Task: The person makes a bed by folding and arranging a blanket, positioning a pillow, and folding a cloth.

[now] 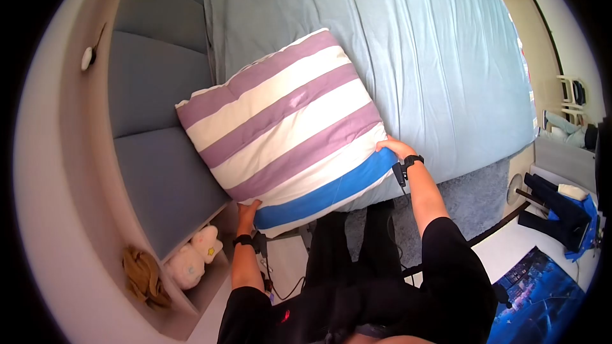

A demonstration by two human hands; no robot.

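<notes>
Currently, I pinch the near corners of the striped bundle (290, 127), my left hand (247, 215) on one, my right hand (398, 147) on the other beside the blue band, with most fingers hidden. It is over the pale blue bed (446, 57), next to the grey headboard (156, 83); whether they touch, I can't tell.
</notes>
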